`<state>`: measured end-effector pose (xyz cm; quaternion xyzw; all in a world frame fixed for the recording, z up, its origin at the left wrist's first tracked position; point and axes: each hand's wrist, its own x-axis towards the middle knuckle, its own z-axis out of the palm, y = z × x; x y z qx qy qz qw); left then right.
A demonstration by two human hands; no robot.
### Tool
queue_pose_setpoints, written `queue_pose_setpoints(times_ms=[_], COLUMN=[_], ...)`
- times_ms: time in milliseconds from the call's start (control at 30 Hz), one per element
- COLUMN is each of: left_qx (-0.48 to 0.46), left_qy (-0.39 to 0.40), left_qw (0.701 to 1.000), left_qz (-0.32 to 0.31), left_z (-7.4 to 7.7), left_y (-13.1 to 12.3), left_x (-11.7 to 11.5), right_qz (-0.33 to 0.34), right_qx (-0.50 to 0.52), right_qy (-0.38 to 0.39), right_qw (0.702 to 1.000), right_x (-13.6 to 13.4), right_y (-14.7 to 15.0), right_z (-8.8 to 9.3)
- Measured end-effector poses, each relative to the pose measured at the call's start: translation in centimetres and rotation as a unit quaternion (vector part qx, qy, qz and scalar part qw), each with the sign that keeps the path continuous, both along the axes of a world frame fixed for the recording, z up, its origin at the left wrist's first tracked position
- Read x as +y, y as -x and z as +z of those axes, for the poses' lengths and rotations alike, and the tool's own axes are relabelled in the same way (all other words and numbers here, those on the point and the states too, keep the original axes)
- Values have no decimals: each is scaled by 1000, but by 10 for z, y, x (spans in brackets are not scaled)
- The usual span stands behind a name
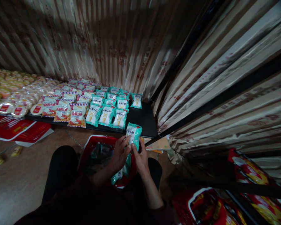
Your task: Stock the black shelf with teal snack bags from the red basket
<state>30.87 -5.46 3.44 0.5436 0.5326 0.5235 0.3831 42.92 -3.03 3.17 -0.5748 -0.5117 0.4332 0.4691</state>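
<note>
Both my hands hold up one teal snack packet (134,133) above a red basket (93,143) that rests between my knees. My left hand (120,153) grips the packet's lower left side, fingers curled round it. My right hand (140,156) pinches its lower right edge. More teal packets (118,175) lie in the basket under my hands. Just beyond, on a low black shelf (142,120), rows of the same teal packets (107,115) stand side by side.
Left of the teal rows lie red-and-white packets (62,112) and round wrapped cakes (18,109). Red flat cartons (11,128) lie on the floor at the left. Striped sheeting (224,87) hangs behind and to the right. Another red basket (201,206) sits at lower right.
</note>
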Motion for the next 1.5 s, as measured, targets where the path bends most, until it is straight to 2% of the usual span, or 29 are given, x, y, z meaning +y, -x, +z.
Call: queue_pose_setpoints(times_ms=[100, 233, 333, 433, 667, 967, 1133, 1333, 1500], left_qx=[-20, -94, -170, -180, -113, -85, -89, -52, -28], left_qy=[-5, 47, 100, 115, 102, 97, 85, 67, 56], left_qw=[1000, 994, 980, 977, 988, 991, 991, 994, 994], left_qz=[9, 42, 29, 16, 27, 35, 48, 66, 91], left_z=[3, -7, -14, -16, -11, -8, -13, -16, -17], left_y=[1, 1, 1, -1, -5, -15, -26, -36, -39], left_x=[3, 12, 19, 24, 32, 49, 68, 96, 124], right_qz=[4, -12, -20, -24, -13, -25, -27, -17, 13], right_qx=[94, 180, 239, 272, 214, 156, 148, 125, 84], right_qy=[10, 41, 80, 103, 107, 81, 76, 51, 30], right_qw=[996, 983, 968, 957, 971, 984, 986, 991, 996], right_x=[2, 3, 5, 8, 18, 51, 73, 109, 134], right_y=[-1, -2, -3, -3, -5, -15, -21, -27, -32], right_z=[-2, -8, -13, -15, -5, -4, -5, -10, -9])
